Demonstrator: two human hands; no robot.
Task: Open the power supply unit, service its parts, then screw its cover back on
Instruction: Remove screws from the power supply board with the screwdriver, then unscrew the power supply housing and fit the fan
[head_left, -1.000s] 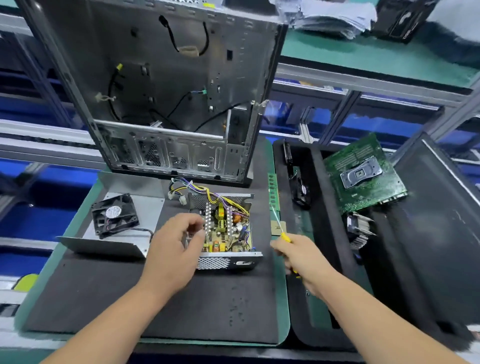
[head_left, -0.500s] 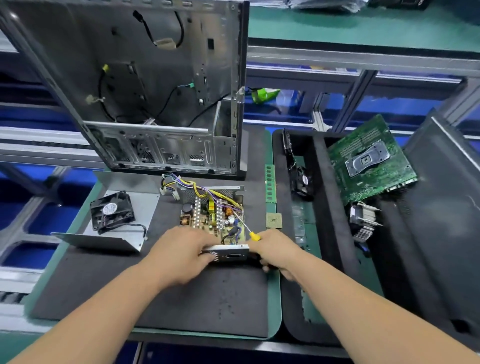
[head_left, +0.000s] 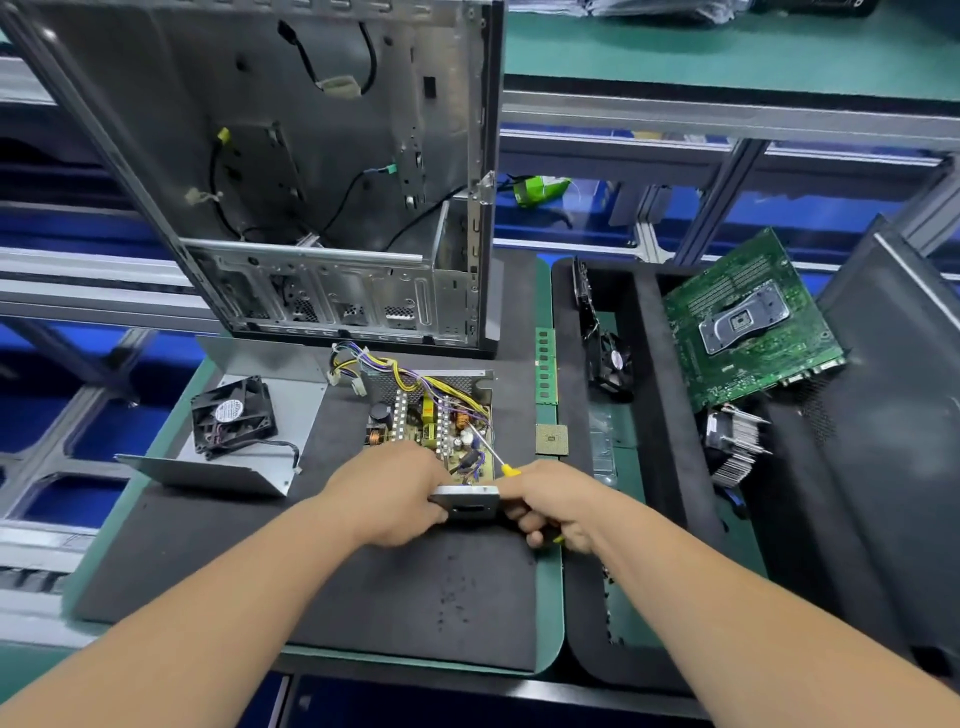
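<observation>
The power supply unit (head_left: 434, 415) lies open on the black mat, its circuit board and yellow wire bundle exposed. My left hand (head_left: 387, 496) grips its near metal wall from the left. My right hand (head_left: 553, 506) holds a yellow-handled screwdriver (head_left: 493, 451), whose shaft points up-left over the board, and its fingers touch the unit's near right corner. The removed grey cover (head_left: 291, 405) lies to the left with the black fan (head_left: 232, 415) on it, the fan wire trailing to the right.
An empty computer case (head_left: 311, 182) stands behind the unit. A RAM stick (head_left: 545, 371) and a CPU chip (head_left: 551, 439) lie to the right on the mat (head_left: 363, 597). A black tray (head_left: 660, 467) holds a small fan, a motherboard (head_left: 748, 322) and a heatsink (head_left: 735, 441).
Both hands came in onto the unit's near wall. The right hand swung the screwdriver in from the mat's right edge until its shaft lay over the board. The view shifted right and down.
</observation>
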